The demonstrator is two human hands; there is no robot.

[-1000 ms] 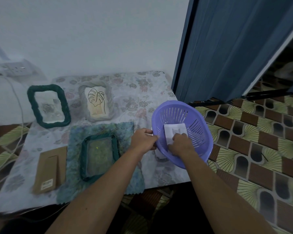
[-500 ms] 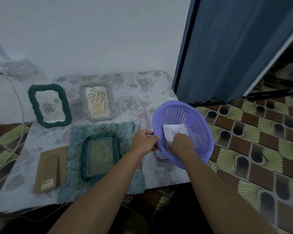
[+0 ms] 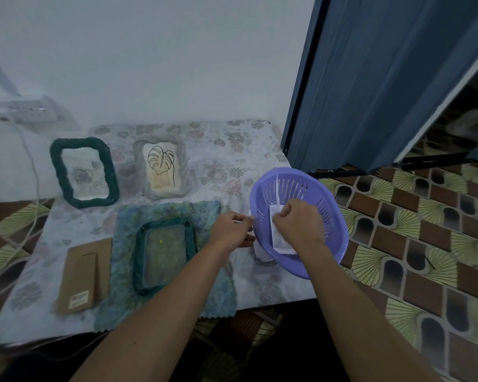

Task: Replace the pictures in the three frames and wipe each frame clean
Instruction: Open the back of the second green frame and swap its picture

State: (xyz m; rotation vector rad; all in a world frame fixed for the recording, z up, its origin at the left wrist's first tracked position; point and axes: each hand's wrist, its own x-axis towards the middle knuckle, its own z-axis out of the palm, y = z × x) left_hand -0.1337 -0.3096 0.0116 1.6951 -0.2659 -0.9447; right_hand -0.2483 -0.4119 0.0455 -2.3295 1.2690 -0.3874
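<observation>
Two hands working: my left hand (image 3: 231, 230) grips the purple basket (image 3: 323, 194) by its rim, my right hand (image 3: 297, 224) pinches a white picture (image 3: 280, 244) inside, and the basket, overhanging the right edge of the table (image 3: 232, 150), may tip if I tug.

This is a room in a home. A small table (image 3: 232, 150) under a floral cloth stands against a plain white wall (image 3: 163, 59), and a grey frame (image 3: 185, 172) with a leaf print lies on it. There is a wall socket (image 3: 31, 113) at 10 o'clock, a blue folding door (image 3: 370, 78) at 1 o'clock and a fan-patterned floor (image 3: 425, 244) at 3 o'clock.
</observation>
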